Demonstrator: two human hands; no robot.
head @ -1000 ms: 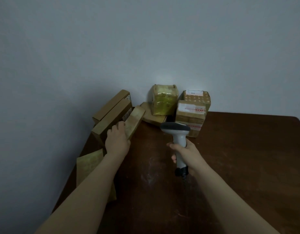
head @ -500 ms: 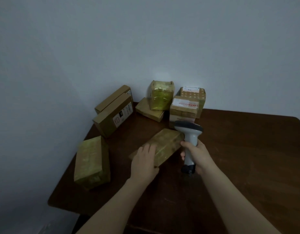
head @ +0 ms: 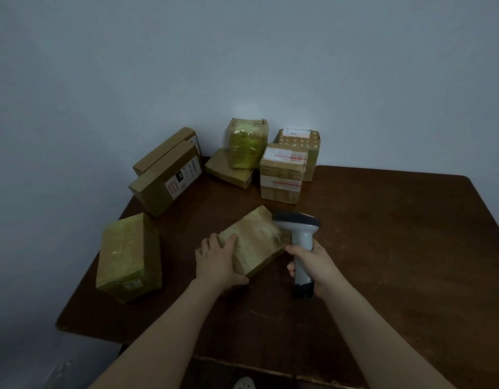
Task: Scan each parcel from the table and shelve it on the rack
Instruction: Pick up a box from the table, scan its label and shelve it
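1. A plain grey-blue wall [head: 242, 66] is seen filling the upper half of the view.
2. Below it, a dark brown wooden table [head: 382, 248] is spread across the frame, with its left corner set against the wall.
3. At the back left, two long cartons are stood side by side: the front carton [head: 167, 178], which bears a white label, and the rear carton [head: 164, 154], touching it.
4. Near the left edge, a taped parcel [head: 127, 256] is seen lying well apart from the others.
5. At the back middle, a labelled box [head: 282, 175] banded with red-printed tape is placed just in front of a dotted box [head: 301, 141].
6. Beside those, a green-wrapped parcel [head: 246, 144] is stood upright on a flat carton [head: 228, 171].
7. And here, at the table's middle, the held parcel [head: 256, 242] is laid at an angle; whether it is lifted off the wood cannot be told.
8. Its near left end is gripped by the left hand [head: 217, 261], fingers curled over the top and thumb along the near edge.
9. The scanner [head: 301, 237] is held upright, its handle wrapped tightly by the right hand [head: 315, 262], its head brought right against the parcel's far right corner, which is blurred.
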